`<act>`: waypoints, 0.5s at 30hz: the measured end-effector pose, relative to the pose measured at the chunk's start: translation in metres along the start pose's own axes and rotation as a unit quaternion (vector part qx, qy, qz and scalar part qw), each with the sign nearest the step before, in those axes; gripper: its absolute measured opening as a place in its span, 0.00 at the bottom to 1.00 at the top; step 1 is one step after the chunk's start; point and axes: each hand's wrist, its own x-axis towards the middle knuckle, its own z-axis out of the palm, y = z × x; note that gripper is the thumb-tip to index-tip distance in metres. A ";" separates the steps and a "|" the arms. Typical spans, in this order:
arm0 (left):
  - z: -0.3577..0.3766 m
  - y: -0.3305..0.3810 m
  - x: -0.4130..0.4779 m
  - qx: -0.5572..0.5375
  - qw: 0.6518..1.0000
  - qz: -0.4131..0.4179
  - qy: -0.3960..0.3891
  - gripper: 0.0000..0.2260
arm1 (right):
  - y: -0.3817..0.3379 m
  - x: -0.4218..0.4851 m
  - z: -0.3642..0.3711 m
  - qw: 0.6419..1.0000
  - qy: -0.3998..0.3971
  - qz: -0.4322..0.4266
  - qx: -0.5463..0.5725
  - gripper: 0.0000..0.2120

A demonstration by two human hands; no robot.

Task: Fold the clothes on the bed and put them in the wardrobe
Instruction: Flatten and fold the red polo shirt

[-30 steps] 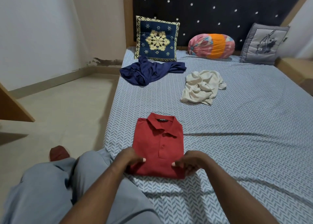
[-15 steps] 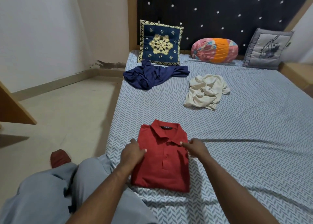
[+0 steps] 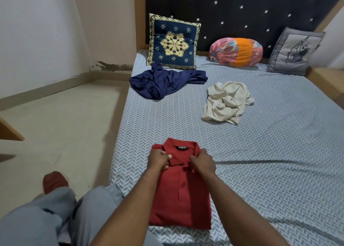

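Note:
A folded red polo shirt (image 3: 181,199) lies on the bed (image 3: 279,162) near its front left edge, collar pointing away from me. My left hand (image 3: 158,161) pinches the left collar flap. My right hand (image 3: 203,162) grips the right collar flap. A crumpled navy garment (image 3: 163,82) lies further up the bed on the left. To its right sits a crumpled cream garment (image 3: 226,102). No wardrobe is in view.
Against the dark headboard stand a blue patterned cushion (image 3: 174,41), a pink-orange bolster (image 3: 236,52) and a grey cushion (image 3: 296,51). Bare floor (image 3: 65,124) lies left of the bed. My grey-trousered knees (image 3: 55,208) are at bottom left. A wooden edge (image 3: 11,132) juts in at far left.
Both hands moved from the shirt's lower hem up along its sides to the collar, which they now hold. The view shifted slightly closer.

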 end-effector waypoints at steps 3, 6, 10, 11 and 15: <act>-0.011 -0.011 0.001 -0.077 0.997 -0.009 0.025 0.09 | 0.002 0.001 0.006 0.999 0.018 -0.031 0.031 0.15; -0.016 -0.019 0.001 -0.052 0.998 -0.007 0.043 0.09 | 0.002 -0.002 0.014 0.999 -0.002 -0.039 0.032 0.14; -0.016 -0.013 0.007 -0.002 0.998 0.011 0.056 0.12 | 0.004 0.002 0.011 0.997 -0.025 -0.023 0.069 0.11; -0.016 -0.009 0.007 -0.007 0.998 0.010 0.055 0.14 | 0.005 0.005 0.012 0.996 -0.033 -0.023 0.077 0.11; -0.008 0.009 0.005 0.056 0.997 0.005 0.054 0.21 | 0.005 0.004 0.013 0.997 -0.022 -0.037 0.071 0.08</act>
